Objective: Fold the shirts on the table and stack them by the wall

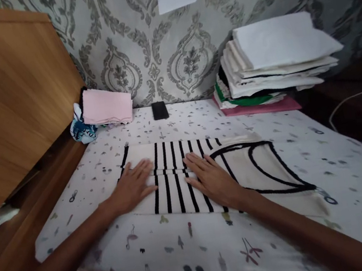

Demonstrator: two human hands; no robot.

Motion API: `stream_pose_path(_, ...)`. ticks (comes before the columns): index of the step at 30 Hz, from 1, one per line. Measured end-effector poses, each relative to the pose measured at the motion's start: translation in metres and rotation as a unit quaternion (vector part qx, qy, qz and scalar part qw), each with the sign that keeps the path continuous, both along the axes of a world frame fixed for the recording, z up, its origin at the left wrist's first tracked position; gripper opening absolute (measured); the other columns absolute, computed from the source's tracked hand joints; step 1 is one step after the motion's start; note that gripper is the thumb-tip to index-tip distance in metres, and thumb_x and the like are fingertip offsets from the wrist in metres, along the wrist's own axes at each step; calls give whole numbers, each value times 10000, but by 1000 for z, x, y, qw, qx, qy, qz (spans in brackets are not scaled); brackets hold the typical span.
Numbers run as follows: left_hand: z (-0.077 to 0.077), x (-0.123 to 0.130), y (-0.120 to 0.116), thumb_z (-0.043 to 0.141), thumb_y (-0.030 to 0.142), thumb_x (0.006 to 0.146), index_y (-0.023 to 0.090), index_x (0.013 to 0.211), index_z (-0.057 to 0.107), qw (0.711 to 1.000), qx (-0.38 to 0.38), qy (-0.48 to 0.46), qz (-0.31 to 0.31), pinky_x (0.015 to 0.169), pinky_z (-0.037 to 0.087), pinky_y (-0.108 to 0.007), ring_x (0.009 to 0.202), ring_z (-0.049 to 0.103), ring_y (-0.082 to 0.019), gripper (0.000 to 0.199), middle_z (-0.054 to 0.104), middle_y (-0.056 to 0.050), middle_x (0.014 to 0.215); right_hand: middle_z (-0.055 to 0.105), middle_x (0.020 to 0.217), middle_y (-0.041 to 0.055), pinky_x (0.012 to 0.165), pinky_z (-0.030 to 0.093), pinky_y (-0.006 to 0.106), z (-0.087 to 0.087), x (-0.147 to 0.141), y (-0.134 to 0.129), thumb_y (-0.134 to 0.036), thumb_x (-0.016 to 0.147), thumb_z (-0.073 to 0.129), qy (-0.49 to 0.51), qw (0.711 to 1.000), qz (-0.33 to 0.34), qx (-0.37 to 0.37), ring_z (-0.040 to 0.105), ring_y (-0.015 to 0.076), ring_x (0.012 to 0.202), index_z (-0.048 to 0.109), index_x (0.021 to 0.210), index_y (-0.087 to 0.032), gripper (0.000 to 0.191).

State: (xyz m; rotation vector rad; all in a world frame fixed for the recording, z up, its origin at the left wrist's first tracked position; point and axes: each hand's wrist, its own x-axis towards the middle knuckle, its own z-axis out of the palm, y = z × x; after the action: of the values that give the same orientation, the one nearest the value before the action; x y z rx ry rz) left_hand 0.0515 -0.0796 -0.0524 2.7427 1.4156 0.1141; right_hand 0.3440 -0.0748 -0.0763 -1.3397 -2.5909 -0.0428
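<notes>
A white garment with black stripes [173, 192] lies partly folded across the patterned tabletop, its black-trimmed neckline and armholes toward the right. My left hand [133, 187] rests flat on the garment's left part, fingers spread. On the striped middle lies my right hand [211, 179], also flat with its fingers apart. A seam or fold edge runs between the two hands. Neither hand grips the cloth.
The patterned cloth [185, 264] covers the table. A tall stack of folded clothes [273, 46] stands at the back right. Folded pink cloth [106, 105] and a bluish bundle [82, 129] sit at the back left. Between them is a small black item [159, 110]. Wooden furniture [12, 80] borders the left.
</notes>
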Motion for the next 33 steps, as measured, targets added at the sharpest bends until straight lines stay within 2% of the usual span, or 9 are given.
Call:
stream_pose_path(4,2,-53,14,257,561,996,186,1505,331,993,8,-38,113,1196,189,-554,1481,270,-276,637,327,-141,1592,417,1520,207,1157,280,568,8,-3,-4,-449,1036,281,3,1000,-8,16,335,319,1442,443,1454,-82,579)
stream_pose_path(8,12,-85,50,307,552,970,133,1338,502,971,31,-165,173,1127,349,-461,1339,469,-286,591,528,-176,1424,484,1457,226,1130,318,562,31,-50,-23,-362,1014,426,27,998,45,22,395,339,1393,511,1376,-78,468)
stream_pose_path(12,18,-80,99,364,474,930,144,1218,565,959,-13,-215,184,1001,456,-376,1163,583,-247,482,636,-138,1240,639,1179,169,893,516,427,44,-118,-43,-368,957,568,46,980,193,-7,578,291,1100,622,1145,-94,337)
stream_pose_path(16,16,-64,140,469,391,851,165,1102,631,965,-34,-193,176,955,455,-371,1040,606,-248,375,677,-99,1071,642,1002,145,741,538,394,48,-160,-49,-277,937,593,28,972,233,9,588,281,959,633,1010,-76,218)
stream_pose_path(19,15,-58,157,555,360,764,184,937,668,967,-55,-181,172,864,463,-347,900,610,-236,272,675,-60,903,653,977,165,672,539,366,53,-174,-47,-111,910,558,-16,974,224,-5,604,273,927,621,1055,-46,171)
stream_pose_path(23,19,-56,164,630,360,655,194,739,634,962,-116,-179,169,662,436,-282,700,571,-189,186,624,-1,693,675,976,178,627,531,345,60,-186,-45,-40,862,545,-36,978,199,-39,634,266,896,618,1069,-47,219)
stream_pose_path(28,36,-54,154,632,398,604,201,644,558,949,-189,-193,160,493,363,-249,534,491,-149,215,525,29,552,706,949,109,594,475,326,69,-177,-35,-88,853,504,62,982,107,-142,651,241,786,611,1090,-116,261)
stream_pose_path(31,55,-47,145,625,432,608,202,659,525,943,-215,-210,145,469,375,-239,498,476,-129,257,499,40,549,682,813,25,600,418,277,74,-155,-29,-160,814,535,222,949,-6,-224,620,198,734,618,949,-189,161)
stream_pose_path(33,73,-34,142,661,435,595,197,700,550,929,-235,-242,152,458,384,-228,494,479,-119,282,500,47,561,605,696,-29,599,386,243,75,-134,-28,-140,747,564,357,895,-58,-262,572,154,679,582,828,-204,105)
